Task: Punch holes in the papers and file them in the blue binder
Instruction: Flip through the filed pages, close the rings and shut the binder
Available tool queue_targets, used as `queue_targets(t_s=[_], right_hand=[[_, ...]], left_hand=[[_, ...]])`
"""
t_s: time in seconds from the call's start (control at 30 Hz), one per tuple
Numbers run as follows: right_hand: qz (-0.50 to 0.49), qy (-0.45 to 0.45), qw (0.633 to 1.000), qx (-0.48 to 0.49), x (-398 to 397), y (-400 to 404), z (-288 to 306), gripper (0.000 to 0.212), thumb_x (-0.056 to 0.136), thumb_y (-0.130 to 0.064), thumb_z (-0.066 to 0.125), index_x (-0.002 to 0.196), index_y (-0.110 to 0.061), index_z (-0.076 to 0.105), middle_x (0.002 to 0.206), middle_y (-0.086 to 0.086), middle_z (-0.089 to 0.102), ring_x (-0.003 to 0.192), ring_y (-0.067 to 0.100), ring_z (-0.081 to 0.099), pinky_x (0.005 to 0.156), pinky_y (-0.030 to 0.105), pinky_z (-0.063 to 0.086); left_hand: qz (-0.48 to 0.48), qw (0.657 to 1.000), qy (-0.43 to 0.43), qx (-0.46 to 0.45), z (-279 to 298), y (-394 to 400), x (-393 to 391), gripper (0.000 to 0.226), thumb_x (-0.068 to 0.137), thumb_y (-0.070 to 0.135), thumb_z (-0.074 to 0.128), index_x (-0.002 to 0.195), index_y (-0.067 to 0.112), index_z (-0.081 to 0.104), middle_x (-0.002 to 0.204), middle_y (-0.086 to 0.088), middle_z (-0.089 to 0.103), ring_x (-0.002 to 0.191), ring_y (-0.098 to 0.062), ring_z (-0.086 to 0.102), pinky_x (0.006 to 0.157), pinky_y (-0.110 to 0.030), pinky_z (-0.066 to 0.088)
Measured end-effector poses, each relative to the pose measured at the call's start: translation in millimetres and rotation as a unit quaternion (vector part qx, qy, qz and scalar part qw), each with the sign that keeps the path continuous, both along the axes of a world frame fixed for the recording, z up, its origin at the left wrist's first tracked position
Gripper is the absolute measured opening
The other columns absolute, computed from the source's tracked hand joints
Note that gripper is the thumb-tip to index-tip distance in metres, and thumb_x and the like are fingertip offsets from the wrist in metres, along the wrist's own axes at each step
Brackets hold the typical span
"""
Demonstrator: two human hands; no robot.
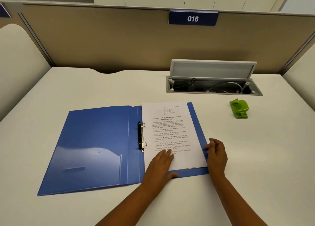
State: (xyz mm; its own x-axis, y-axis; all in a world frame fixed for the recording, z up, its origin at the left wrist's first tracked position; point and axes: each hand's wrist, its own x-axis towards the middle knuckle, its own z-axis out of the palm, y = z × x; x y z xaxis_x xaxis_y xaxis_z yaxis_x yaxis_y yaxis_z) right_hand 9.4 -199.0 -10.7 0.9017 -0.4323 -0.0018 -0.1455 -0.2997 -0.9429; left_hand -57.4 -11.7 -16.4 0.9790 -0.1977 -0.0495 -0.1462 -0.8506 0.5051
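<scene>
Both bare forearms reach in from the near edge of the pale desk (pixel 255 157) toward the open blue plastic ring binder (pixel 95 145), which lies flat and serves as the landmark here. The left hand (pixel 160 166) lies palm down at the binder's near right corner, fingers straight and close together, pressing on the lower part of the white printed sheet of paper (pixel 170 132), thumb stretched along the binder's near edge. The right hand (pixel 217 155) sits at the binder's right edge, turned on its side with fingers loosely curled; its fingertips touch the right edge of the paper and the cover beneath, though whether they pinch the sheet is hard to make out, since the hand hides the contact.

The paper rests on the binder's right half, just beside the two metal rings (pixel 142 137), which stand in the spine; whether the sheet is threaded on them cannot be told. Its print is too small to read. More sheets seem to lie under it at the near edge.

Beyond the binder's right side, well apart, sits the small green hole punch (pixel 239 109). Further back, a grey cable hatch (pixel 213 84) stands with its lid up, cables inside, and a blue plate numbered 016 (pixel 193 18) hangs on the beige partition behind
</scene>
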Motion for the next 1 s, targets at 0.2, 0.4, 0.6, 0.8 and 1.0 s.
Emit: queue_targets(t_s=[0.2,0.4,0.6,0.8,1.0], right_hand=[[0.010,0.011,0.995,0.103,4.2,-15.5,2.9,0.020,0.097,-0.021,0.039,0.104,-0.009,0.054,0.075,0.004,0.061,0.050,0.002,0.056,0.049,0.007,0.045],[0.022,0.033,0.972,0.230,3.9,-28.6,6.8,0.019,0.097,-0.019,0.040,0.106,-0.010,0.054,0.074,0.008,0.061,0.046,0.005,0.056,0.047,0.014,0.048],[0.005,0.051,0.947,0.318,2.6,-32.1,13.0,0.020,0.097,-0.022,0.039,0.095,-0.016,0.057,0.058,-0.002,0.064,0.045,0.006,0.055,0.045,0.015,0.048],[0.010,0.062,0.930,0.363,3.8,-32.9,21.0,0.025,0.096,-0.033,0.040,0.090,-0.016,0.058,0.056,-0.002,0.063,0.048,0.009,0.053,0.048,0.017,0.048],[0.012,0.054,0.929,0.367,2.8,-32.8,22.1,0.025,0.095,-0.033,0.040,0.089,-0.016,0.057,0.056,-0.002,0.063,0.046,0.009,0.055,0.048,0.016,0.050]], left_hand=[[-0.007,0.996,-0.064,0.060,-4.4,-1.7,3.9,0.064,0.063,0.052,0.071,0.115,0.016,0.063,0.123,0.001,0.063,0.114,-0.015,0.059,0.096,-0.019,0.041],[-0.042,0.993,-0.053,0.096,6.5,-7.0,4.1,0.064,0.033,0.064,0.080,0.085,0.028,0.075,0.090,0.016,0.073,0.085,-0.001,0.069,0.071,-0.010,0.050],[-0.038,0.995,-0.082,0.045,-0.9,2.1,-4.7,0.059,0.056,0.039,0.083,0.109,0.020,0.065,0.107,0.004,0.071,0.097,-0.011,0.068,0.077,-0.015,0.050],[0.012,0.996,-0.079,-0.037,12.5,9.6,-0.8,0.029,0.096,0.028,0.038,0.121,0.021,0.051,0.122,0.012,0.052,0.105,-0.005,0.049,0.077,0.006,0.035],[0.107,0.991,-0.062,-0.054,20.0,6.3,2.0,0.024,0.094,0.022,0.044,0.105,0.007,0.058,0.109,-0.007,0.063,0.086,-0.004,0.048,0.066,-0.010,0.034]])
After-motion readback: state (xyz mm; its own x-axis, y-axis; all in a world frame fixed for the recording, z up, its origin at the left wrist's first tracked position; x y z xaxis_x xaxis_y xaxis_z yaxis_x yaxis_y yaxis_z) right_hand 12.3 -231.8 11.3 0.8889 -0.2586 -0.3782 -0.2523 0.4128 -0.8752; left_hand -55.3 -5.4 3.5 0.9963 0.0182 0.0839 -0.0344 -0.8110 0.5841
